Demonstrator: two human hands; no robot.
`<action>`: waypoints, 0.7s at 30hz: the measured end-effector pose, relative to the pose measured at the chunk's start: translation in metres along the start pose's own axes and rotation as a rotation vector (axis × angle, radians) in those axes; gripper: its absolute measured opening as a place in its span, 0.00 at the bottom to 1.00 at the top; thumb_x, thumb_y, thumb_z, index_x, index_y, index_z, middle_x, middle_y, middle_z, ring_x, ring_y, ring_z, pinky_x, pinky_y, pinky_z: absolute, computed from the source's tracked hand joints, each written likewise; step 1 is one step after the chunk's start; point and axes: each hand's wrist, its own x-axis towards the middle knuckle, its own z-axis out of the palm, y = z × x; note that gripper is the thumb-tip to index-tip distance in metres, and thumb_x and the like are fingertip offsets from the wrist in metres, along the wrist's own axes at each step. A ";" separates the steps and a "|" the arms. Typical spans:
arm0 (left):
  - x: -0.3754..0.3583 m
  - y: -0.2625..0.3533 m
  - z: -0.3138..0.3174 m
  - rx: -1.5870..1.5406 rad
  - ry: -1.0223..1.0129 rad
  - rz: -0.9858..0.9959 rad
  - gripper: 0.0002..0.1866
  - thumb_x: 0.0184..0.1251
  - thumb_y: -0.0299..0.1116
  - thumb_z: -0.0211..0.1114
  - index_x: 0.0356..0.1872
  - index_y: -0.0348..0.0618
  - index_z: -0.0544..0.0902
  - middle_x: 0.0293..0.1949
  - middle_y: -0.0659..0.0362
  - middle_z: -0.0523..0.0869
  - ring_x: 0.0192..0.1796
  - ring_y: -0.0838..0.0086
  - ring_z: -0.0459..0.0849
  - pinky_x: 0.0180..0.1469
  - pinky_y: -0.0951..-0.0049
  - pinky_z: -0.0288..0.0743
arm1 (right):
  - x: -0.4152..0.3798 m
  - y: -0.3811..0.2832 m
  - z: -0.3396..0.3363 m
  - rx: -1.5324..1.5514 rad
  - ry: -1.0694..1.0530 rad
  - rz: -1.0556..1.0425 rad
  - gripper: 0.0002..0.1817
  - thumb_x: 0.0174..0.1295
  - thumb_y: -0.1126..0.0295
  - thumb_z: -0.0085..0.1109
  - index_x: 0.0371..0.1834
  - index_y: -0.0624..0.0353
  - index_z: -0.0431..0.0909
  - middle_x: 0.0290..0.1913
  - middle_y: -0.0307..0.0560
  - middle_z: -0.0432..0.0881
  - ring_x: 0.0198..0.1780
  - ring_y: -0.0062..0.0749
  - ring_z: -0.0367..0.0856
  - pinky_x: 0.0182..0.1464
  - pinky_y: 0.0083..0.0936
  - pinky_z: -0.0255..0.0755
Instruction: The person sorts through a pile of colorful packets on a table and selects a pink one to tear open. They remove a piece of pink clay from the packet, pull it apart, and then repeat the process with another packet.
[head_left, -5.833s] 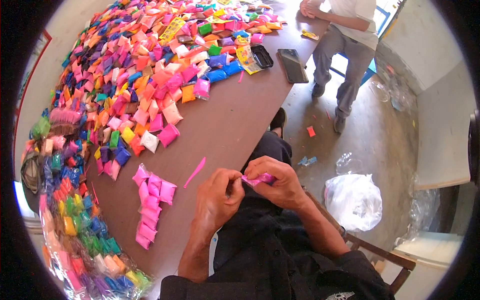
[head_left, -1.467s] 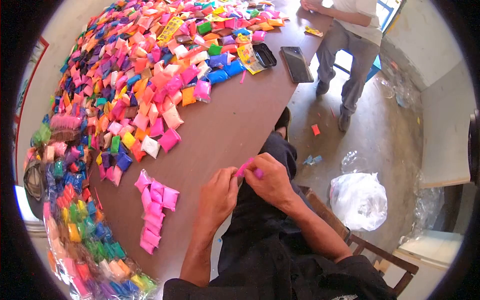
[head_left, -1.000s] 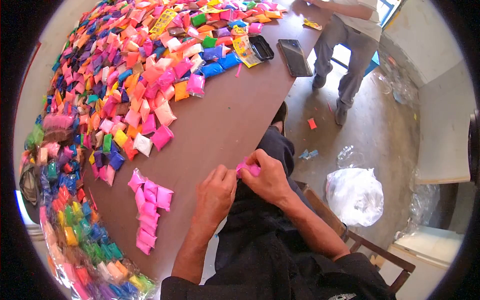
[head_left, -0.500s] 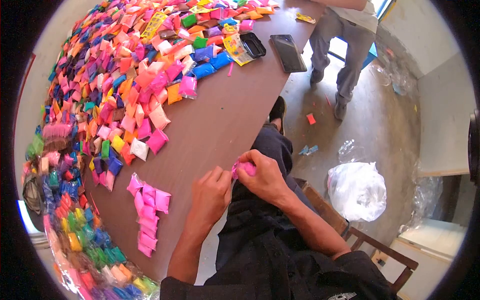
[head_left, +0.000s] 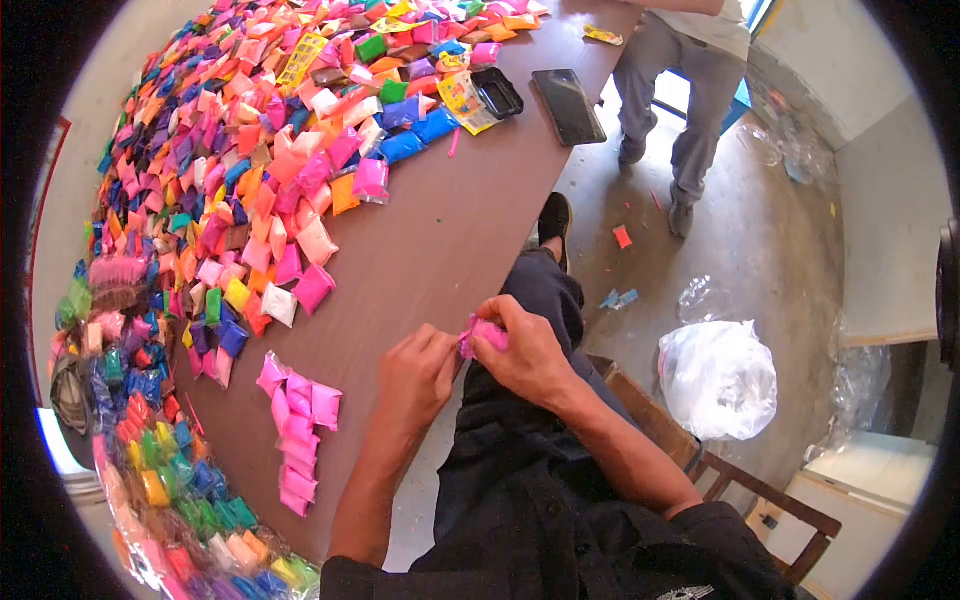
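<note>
Above my lap, near the table edge, my right hand point(head_left: 528, 352) pinches a crumpled pink packet point(head_left: 484, 338) between thumb and fingers. My left hand point(head_left: 420, 368) is closed with its fingertips at the packet's left end, and the exact grip there is partly hidden. Left of my hands, a strip of joined pink packets point(head_left: 298, 430) lies flat on the brown table point(head_left: 400, 260). A big heap of small packets in many colours point(head_left: 270, 150) covers the table's far and left side.
Beyond the heap's right edge are a black tray point(head_left: 497, 92), a yellow printed card point(head_left: 466, 104) and a dark phone point(head_left: 569, 106). A person in grey trousers point(head_left: 700, 90) stands past the table. A white plastic bag point(head_left: 718, 382) sits on the floor beside a wooden chair point(head_left: 770, 500).
Both hands have shifted very slightly left with the pink packet between them. The view has moved a little. The packets on the table look unchanged.
</note>
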 end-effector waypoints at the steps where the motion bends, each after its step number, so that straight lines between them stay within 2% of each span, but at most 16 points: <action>1: -0.005 0.000 -0.001 0.002 -0.022 -0.005 0.03 0.69 0.27 0.66 0.41 0.42 0.82 0.37 0.53 0.82 0.41 0.54 0.86 0.39 0.53 0.79 | 0.001 0.001 0.000 -0.007 -0.003 -0.013 0.17 0.65 0.68 0.67 0.53 0.64 0.77 0.45 0.65 0.88 0.49 0.62 0.88 0.53 0.48 0.82; 6: -0.011 0.006 -0.011 0.083 -0.081 -0.037 0.03 0.69 0.27 0.66 0.39 0.41 0.80 0.36 0.53 0.80 0.42 0.54 0.86 0.40 0.54 0.79 | 0.001 -0.003 0.001 0.006 -0.014 0.006 0.16 0.66 0.67 0.67 0.53 0.63 0.79 0.44 0.63 0.89 0.49 0.60 0.89 0.52 0.47 0.82; 18: 0.006 0.005 -0.003 0.205 -0.023 0.054 0.06 0.64 0.25 0.66 0.39 0.43 0.78 0.37 0.55 0.79 0.42 0.57 0.86 0.39 0.56 0.80 | 0.000 -0.001 0.001 -0.014 0.018 -0.017 0.17 0.66 0.67 0.69 0.53 0.63 0.78 0.44 0.65 0.88 0.50 0.63 0.88 0.52 0.48 0.82; 21: 0.007 0.002 -0.003 0.177 -0.043 0.035 0.05 0.69 0.27 0.65 0.43 0.42 0.82 0.39 0.51 0.82 0.43 0.52 0.86 0.42 0.53 0.80 | 0.001 0.001 0.002 0.002 0.031 -0.006 0.18 0.65 0.66 0.69 0.53 0.63 0.77 0.44 0.65 0.88 0.49 0.63 0.88 0.51 0.48 0.82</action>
